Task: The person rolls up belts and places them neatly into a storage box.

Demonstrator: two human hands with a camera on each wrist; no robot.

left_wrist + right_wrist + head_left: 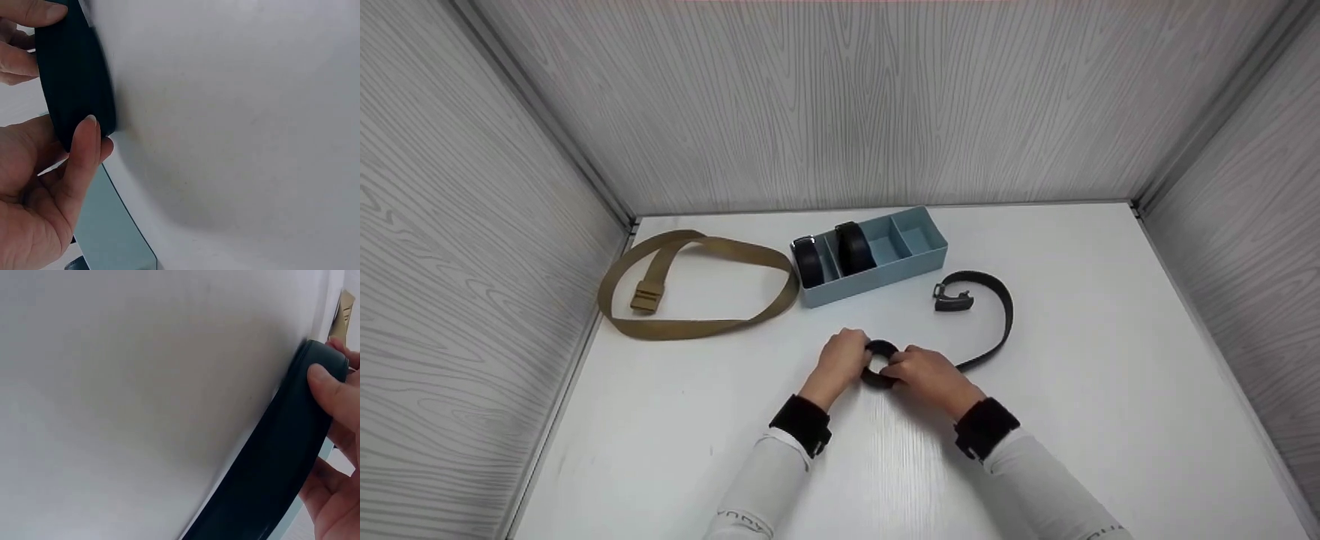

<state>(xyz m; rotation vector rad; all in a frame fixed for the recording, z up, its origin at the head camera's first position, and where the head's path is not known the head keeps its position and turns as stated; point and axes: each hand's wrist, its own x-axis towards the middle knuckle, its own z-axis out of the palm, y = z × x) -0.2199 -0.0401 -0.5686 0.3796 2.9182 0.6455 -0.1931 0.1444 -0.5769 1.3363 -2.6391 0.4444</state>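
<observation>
A black belt point(997, 307) lies on the white table point(1110, 360), its buckle point(952, 297) near the blue box. Its near end is wound into a small coil point(879, 364) standing on edge. My left hand point(841, 361) grips the coil from the left, thumb on its band point(73, 84). From the right, my right hand point(924, 375) pinches the same coil, thumb pressed on the black strap point(281, 461). The loose tail runs right from under the right hand toward the buckle.
A light blue divided box point(919, 259) stands behind, with two rolled black belts point(831, 253) in its left compartments. A tan webbing belt point(697, 281) with a buckle lies looped at the back left. Grey panels wall in the table on three sides.
</observation>
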